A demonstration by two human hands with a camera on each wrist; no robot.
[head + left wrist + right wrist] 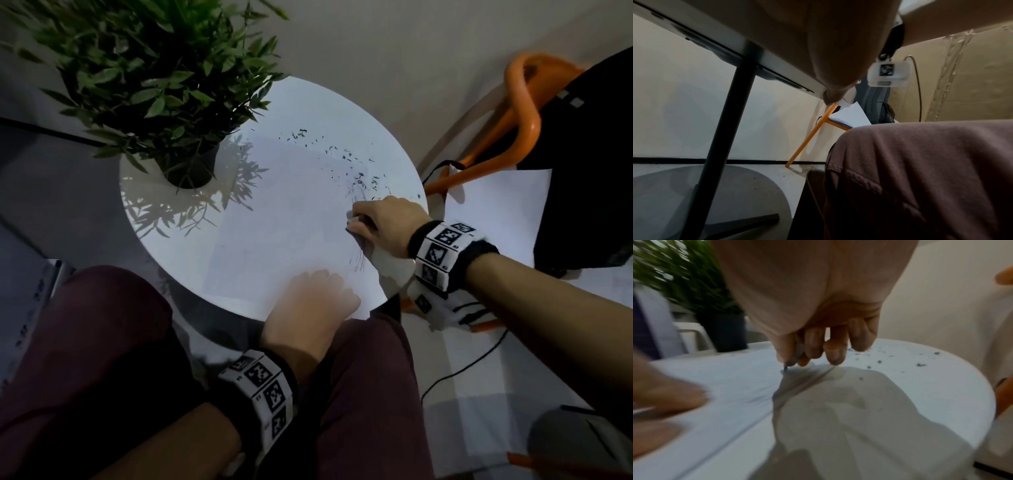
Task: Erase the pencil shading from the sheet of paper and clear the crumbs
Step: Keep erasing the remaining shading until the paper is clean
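at the table's four o'clock edge my right hand curls its fingers round a small eraser, pressed on the sheet of paper. faint pencil strokes show at six o'clock of it, dark crumbs scattered toward twelve. my left hand lies flat, fingers relaxed, on the sheet's near edge. potted plant at ten o'clock.

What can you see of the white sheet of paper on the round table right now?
The white sheet of paper lies flat on the round white table, near its front edge. Faint pencil strokes remain by its right edge, with dark eraser crumbs scattered above them. The left hand presses its near edge; the right hand grips a small white eraser against its right side.
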